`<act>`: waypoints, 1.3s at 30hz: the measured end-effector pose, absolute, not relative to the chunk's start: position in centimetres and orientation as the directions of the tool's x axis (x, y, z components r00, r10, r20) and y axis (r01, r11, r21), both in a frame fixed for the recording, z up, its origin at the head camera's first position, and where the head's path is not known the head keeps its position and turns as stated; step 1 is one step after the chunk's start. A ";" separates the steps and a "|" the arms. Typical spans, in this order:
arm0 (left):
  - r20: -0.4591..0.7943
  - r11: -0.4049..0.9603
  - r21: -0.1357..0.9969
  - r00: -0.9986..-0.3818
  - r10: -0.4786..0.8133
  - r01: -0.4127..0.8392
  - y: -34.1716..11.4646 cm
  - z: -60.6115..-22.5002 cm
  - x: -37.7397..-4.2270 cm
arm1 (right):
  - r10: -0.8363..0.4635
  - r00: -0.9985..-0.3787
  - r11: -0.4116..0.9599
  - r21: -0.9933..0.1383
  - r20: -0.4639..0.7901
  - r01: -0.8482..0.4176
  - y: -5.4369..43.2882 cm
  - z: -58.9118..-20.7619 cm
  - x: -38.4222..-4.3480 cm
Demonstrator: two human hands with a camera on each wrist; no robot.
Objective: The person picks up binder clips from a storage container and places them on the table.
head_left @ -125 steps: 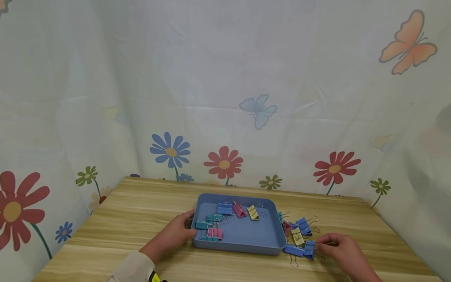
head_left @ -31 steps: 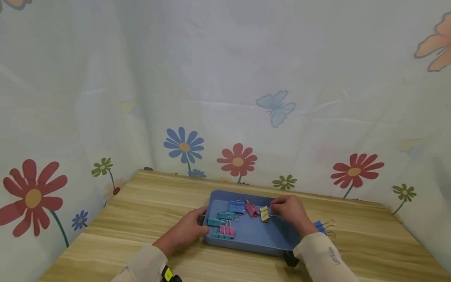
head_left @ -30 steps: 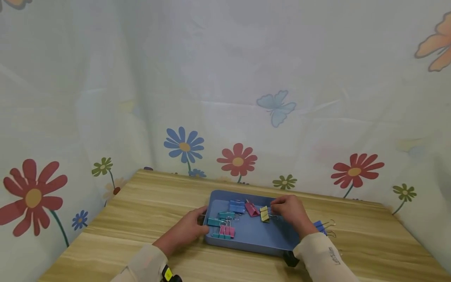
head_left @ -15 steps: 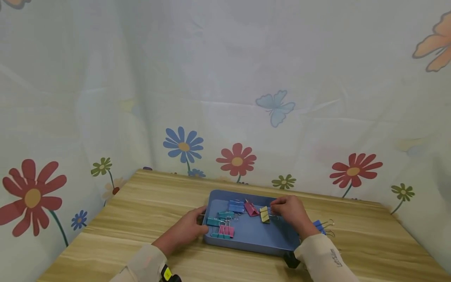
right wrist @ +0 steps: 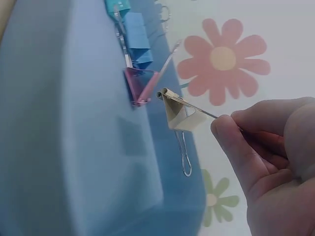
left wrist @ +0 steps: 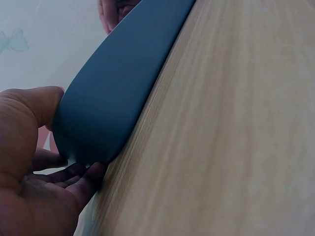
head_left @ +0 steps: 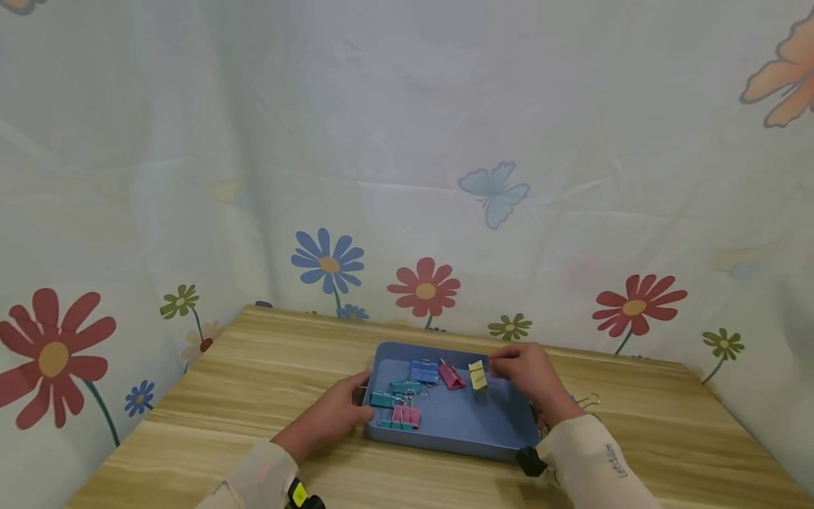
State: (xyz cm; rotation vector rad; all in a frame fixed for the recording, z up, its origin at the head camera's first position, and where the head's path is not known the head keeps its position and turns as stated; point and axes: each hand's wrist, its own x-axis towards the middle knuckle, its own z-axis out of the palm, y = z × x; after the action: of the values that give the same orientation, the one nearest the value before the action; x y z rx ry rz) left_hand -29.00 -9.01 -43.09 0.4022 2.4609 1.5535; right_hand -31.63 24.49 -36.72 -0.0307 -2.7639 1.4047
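My right hand [head_left: 528, 369] pinches one wire handle of a yellow binder clip [right wrist: 178, 112] between thumb and fingertip, over the far right part of a blue tray [head_left: 445, 445]. In the right wrist view the clip's other handle hangs down. My left hand [head_left: 337, 411] grips the tray's left end, thumb at the rim and fingers low against the wall [left wrist: 103, 98]. Inside the tray lie a blue binder clip [head_left: 424, 370], a dark pink binder clip [head_left: 451, 376], teal binder clips [head_left: 405, 387] and a pink binder clip [head_left: 412, 418].
The tray stands on a wood-grain table [head_left: 286, 360]. Beyond the tray's right end, the wire handle of another clip [head_left: 591, 400] shows, mostly hidden by my right forearm. A flower-printed curtain [head_left: 356, 141] hangs behind the table.
My right hand went from the clips on the table to the yellow clip in the tray, and in the last half second raised it slightly. My left hand keeps its grip on the tray.
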 end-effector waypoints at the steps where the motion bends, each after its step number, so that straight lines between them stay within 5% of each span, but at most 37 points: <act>1: -0.029 0.409 0.905 -0.943 0.332 0.116 -9.0 -43.1 -29.0 | 0.029 -0.999 0.597 -0.802 0.037 -0.013 24.6 -36.5 -31.6; 13: -0.035 0.409 0.906 -0.943 0.330 0.110 -9.1 -43.1 -29.1 | -0.040 -0.996 0.567 -0.818 0.082 -0.090 27.0 -34.5 -31.2; 39: -0.012 0.395 0.909 -0.940 0.340 0.131 -8.6 -41.9 -28.0 | 0.120 -0.991 0.567 -0.823 0.064 0.016 33.6 -35.5 -31.1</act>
State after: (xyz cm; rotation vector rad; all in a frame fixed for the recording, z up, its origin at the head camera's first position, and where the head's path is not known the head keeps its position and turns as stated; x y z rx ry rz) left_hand -28.03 -8.61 -41.90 0.4203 2.4542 1.5722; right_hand -31.12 33.56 -35.49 -0.1167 -2.6803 1.4061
